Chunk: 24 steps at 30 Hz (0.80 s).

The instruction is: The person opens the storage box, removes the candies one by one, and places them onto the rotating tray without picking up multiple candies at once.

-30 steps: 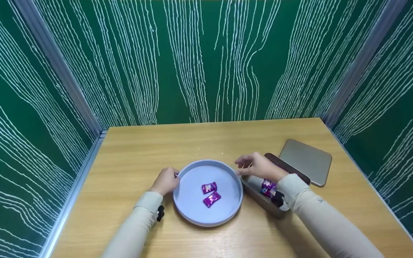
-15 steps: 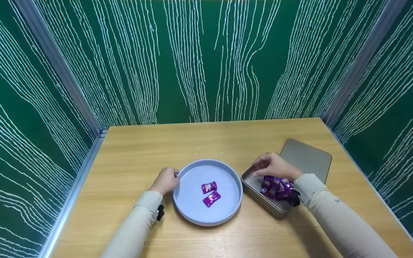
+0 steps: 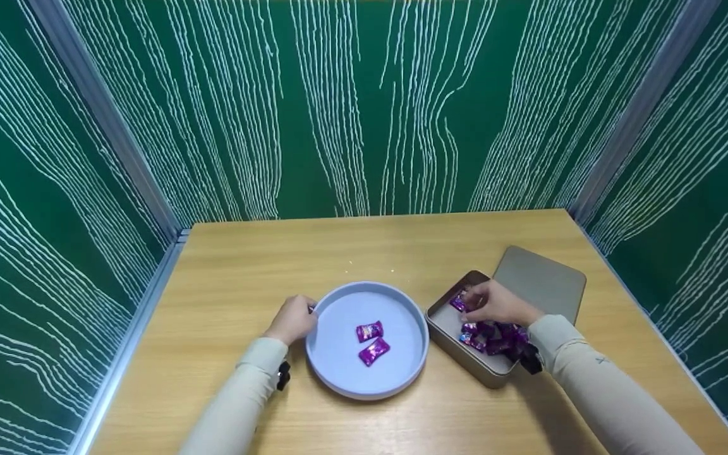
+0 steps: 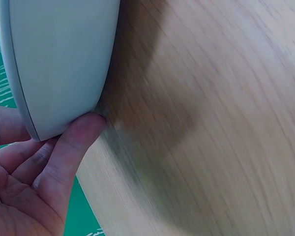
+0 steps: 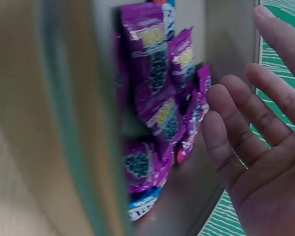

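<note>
My left hand [image 3: 291, 320] pinches the left side of a round, pale lilac high-rimmed plate [image 3: 364, 292]. In the left wrist view the thumb presses low on the plate's white outer wall [image 4: 64, 64], with fingers at its rim. Two purple candy packets [image 3: 373, 352] lie on the plate. My right hand [image 3: 500, 304] reaches into an open rectangular tin [image 3: 465, 363]. One purple packet [image 3: 459, 301] lies right by its fingertips. Several grape-printed packets [image 5: 160, 115] are heaped in the tin; the right wrist view shows the fingers loosely spread beside them, holding none.
A flat metal lid [image 3: 544, 278] lies on the wooden table [image 3: 275, 265] behind the tin. The tin's left corner stands close to the plate's right rim. Green walls with white wavy lines [image 3: 395, 126] enclose the table at the back and sides.
My right hand has moved from beside the plate's rim rightward and down into the tin, uncovering more packets. My left hand and the plate have stayed put.
</note>
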Motion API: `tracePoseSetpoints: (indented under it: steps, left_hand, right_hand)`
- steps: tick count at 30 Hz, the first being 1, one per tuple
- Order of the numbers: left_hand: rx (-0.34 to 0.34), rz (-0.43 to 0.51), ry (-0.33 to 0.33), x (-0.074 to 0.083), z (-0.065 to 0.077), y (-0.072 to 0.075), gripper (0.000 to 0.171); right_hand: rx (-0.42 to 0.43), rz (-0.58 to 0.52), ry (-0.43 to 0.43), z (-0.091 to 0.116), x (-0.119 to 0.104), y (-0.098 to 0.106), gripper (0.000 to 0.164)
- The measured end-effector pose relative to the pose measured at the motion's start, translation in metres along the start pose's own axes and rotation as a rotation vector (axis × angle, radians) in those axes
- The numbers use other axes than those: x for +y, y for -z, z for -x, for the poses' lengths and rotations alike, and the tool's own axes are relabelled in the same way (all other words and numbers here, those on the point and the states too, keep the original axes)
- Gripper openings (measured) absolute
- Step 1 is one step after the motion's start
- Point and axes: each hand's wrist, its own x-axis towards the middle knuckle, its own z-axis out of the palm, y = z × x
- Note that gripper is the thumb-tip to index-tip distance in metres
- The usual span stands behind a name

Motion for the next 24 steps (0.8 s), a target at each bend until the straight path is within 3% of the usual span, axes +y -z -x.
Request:
tracePoseSetpoints:
  steps: [7,14,24]
  left_hand:
    - [0.016,-0.023,-0.047,-0.002,0.0,-0.001,0.032]
    - [0.014,-0.026,-0.044,-0.002,-0.001,0.001,0.027]
    - [-0.011,-0.02,-0.006,0.0,-0.001,0.001,0.025]
  right_hand:
    - [0.003,0.037,0.001,0.0,0.013,-0.005,0.029]
    - [0.028,0.115,-0.06,0.002,0.017,-0.01,0.024]
    - [0.06,0.195,-0.102,0.002,0.015,-0.016,0.039]
